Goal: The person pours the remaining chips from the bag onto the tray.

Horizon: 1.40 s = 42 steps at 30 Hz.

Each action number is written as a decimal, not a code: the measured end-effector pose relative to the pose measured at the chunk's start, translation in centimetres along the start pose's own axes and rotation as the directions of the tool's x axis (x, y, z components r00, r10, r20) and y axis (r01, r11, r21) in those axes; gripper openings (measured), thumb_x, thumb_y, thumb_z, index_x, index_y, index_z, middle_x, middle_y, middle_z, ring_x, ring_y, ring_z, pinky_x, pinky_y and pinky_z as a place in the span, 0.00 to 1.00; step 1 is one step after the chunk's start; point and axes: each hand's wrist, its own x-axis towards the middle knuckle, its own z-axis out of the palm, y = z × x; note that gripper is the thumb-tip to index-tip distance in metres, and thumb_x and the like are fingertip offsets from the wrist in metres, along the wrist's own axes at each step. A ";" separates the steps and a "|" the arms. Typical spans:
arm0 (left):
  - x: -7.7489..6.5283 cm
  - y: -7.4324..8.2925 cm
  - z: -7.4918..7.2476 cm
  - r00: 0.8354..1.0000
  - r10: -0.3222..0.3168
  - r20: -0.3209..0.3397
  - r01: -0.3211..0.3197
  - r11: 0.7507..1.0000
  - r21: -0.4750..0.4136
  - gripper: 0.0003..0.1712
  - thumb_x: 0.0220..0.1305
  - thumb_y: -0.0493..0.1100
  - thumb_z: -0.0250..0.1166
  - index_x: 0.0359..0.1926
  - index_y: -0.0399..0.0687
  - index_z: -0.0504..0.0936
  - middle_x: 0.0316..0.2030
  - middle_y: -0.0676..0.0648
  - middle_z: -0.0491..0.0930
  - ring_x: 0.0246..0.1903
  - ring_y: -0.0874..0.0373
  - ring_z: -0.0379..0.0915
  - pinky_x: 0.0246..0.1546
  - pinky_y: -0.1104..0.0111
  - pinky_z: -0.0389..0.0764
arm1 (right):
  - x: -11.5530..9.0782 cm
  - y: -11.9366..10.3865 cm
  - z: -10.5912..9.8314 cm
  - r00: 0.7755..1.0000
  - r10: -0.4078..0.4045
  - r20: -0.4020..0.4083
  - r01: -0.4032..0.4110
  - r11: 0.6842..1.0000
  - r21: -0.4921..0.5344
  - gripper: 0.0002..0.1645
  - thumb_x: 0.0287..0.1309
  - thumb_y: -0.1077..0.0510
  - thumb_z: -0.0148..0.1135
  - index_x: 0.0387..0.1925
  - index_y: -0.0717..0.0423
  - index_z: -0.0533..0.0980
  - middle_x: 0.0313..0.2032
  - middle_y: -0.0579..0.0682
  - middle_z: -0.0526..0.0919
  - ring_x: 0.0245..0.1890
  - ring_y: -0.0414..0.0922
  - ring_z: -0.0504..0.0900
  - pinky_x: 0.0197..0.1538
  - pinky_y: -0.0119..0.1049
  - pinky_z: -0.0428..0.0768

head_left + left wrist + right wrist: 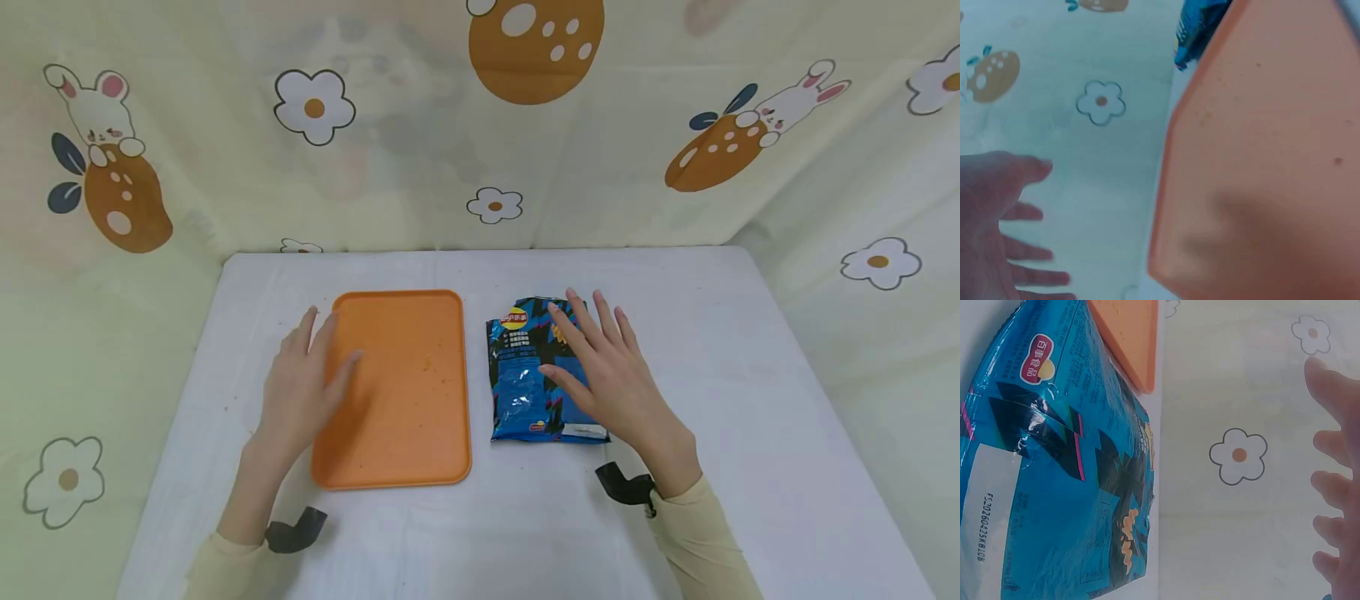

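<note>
A blue and black chip bag (pixel 517 387) lies flat on the white table, right of an orange tray (pixel 405 392). Over the bag's right part my right hand (pixel 618 379) hovers with fingers spread, hiding some of its print. In the right wrist view the chip bag (pixel 1054 487) shows a white label strip, and the right hand (pixel 1338 469) is apart from it. My left hand (pixel 296 383) hangs over the tray's left edge, fingers extended and thumb out, holding nothing. The left wrist view shows that left hand (pixel 997 231) beside the tray (pixel 1272 156), which has small crumbs on it.
The white table (pixel 720 358) extends to the right of the bag and in front of the tray. A patterned curtain (pixel 420 167) with flowers and rabbits hangs behind the table and along both sides. Each wrist carries a black camera mount (pixel 296 531).
</note>
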 end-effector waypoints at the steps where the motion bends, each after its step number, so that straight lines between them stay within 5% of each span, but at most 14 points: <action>1: -0.2 -0.3 0.2 0.999 -0.046 0.015 0.046 0.999 -0.008 0.36 0.66 0.51 0.62 0.69 0.38 0.64 0.67 0.30 0.63 0.59 0.30 0.66 0.46 0.38 0.75 | 0.0 0.0 0.0 1.000 -0.002 -0.002 0.002 1.000 0.001 0.49 0.57 0.42 0.63 0.75 0.46 0.53 0.76 0.55 0.50 0.77 0.57 0.41 0.74 0.60 0.43; 4: -1.0 -1.0 0.9 0.981 -0.175 0.078 0.177 0.984 -0.018 0.36 0.70 0.52 0.57 0.69 0.34 0.62 0.63 0.27 0.66 0.55 0.30 0.69 0.41 0.39 0.77 | 0.0 0.0 0.0 1.000 -0.007 -0.009 0.007 1.000 0.004 0.48 0.57 0.41 0.63 0.75 0.48 0.55 0.76 0.56 0.52 0.77 0.58 0.41 0.74 0.61 0.44; 7: -1.6 -1.7 1.6 0.943 -0.288 0.164 0.295 0.955 -0.020 0.36 0.71 0.52 0.54 0.69 0.31 0.61 0.60 0.26 0.66 0.55 0.31 0.69 0.43 0.40 0.77 | -0.1 0.0 0.0 1.000 -0.014 -0.016 0.014 1.000 0.005 0.48 0.57 0.42 0.64 0.74 0.50 0.57 0.75 0.57 0.52 0.77 0.58 0.42 0.74 0.61 0.44; 10: -2.1 -2.2 2.3 0.905 -0.357 0.231 0.372 0.928 -0.022 0.34 0.71 0.50 0.54 0.67 0.28 0.62 0.57 0.26 0.68 0.53 0.32 0.71 0.45 0.43 0.78 | -0.3 0.0 -0.1 1.000 -0.010 -0.016 0.010 1.000 0.006 0.48 0.56 0.42 0.64 0.74 0.49 0.57 0.75 0.56 0.52 0.77 0.59 0.42 0.74 0.61 0.45; 13: -2.4 -2.6 2.8 0.888 -0.378 0.260 0.402 0.914 -0.045 0.31 0.71 0.45 0.54 0.65 0.25 0.65 0.52 0.27 0.70 0.48 0.33 0.74 0.43 0.47 0.79 | -0.4 0.0 -0.1 1.000 -0.004 -0.010 0.004 1.000 0.020 0.49 0.56 0.43 0.65 0.74 0.49 0.56 0.75 0.56 0.53 0.77 0.59 0.44 0.73 0.61 0.48; 22: -2.7 -3.1 3.5 0.913 -0.338 0.229 0.369 0.923 -0.107 0.21 0.62 0.30 0.57 0.55 0.23 0.75 0.41 0.29 0.78 0.40 0.39 0.81 0.38 0.54 0.82 | -1.0 0.4 0.2 0.999 0.036 0.024 -0.037 0.996 0.079 0.51 0.56 0.44 0.67 0.75 0.49 0.54 0.75 0.54 0.53 0.76 0.58 0.48 0.74 0.59 0.49; 30: -2.9 -3.5 4.0 0.884 -0.373 0.283 0.413 0.906 -0.096 0.22 0.62 0.29 0.55 0.58 0.23 0.72 0.43 0.29 0.77 0.40 0.42 0.78 0.38 0.56 0.82 | -1.4 0.5 0.2 0.997 0.058 0.047 -0.062 0.995 0.084 0.51 0.57 0.44 0.66 0.76 0.47 0.52 0.75 0.55 0.53 0.76 0.57 0.48 0.73 0.59 0.51; 36: -3.0 -3.6 4.1 0.892 -0.364 0.268 0.403 0.909 -0.104 0.23 0.62 0.29 0.54 0.58 0.24 0.72 0.42 0.30 0.77 0.38 0.42 0.76 0.37 0.55 0.80 | -1.6 0.9 0.4 0.994 0.094 0.054 -0.101 0.986 0.135 0.49 0.57 0.45 0.66 0.75 0.50 0.54 0.75 0.55 0.52 0.75 0.60 0.51 0.70 0.62 0.56; 39: -3.0 -3.6 4.1 0.896 -0.360 0.259 0.397 0.912 -0.104 0.23 0.62 0.29 0.54 0.58 0.24 0.72 0.41 0.31 0.77 0.37 0.42 0.76 0.36 0.55 0.79 | -2.4 1.5 1.0 0.973 0.206 0.105 -0.228 0.934 0.274 0.46 0.60 0.47 0.64 0.75 0.50 0.54 0.75 0.56 0.55 0.73 0.61 0.56 0.67 0.65 0.60; 42: -3.1 -3.7 4.0 0.897 -0.355 0.262 0.395 0.912 -0.116 0.23 0.61 0.29 0.54 0.58 0.24 0.72 0.41 0.30 0.77 0.37 0.41 0.76 0.36 0.54 0.79 | -3.5 2.1 2.0 0.920 0.355 0.167 -0.392 0.817 0.423 0.44 0.63 0.46 0.61 0.75 0.47 0.53 0.74 0.55 0.57 0.70 0.62 0.61 0.63 0.67 0.64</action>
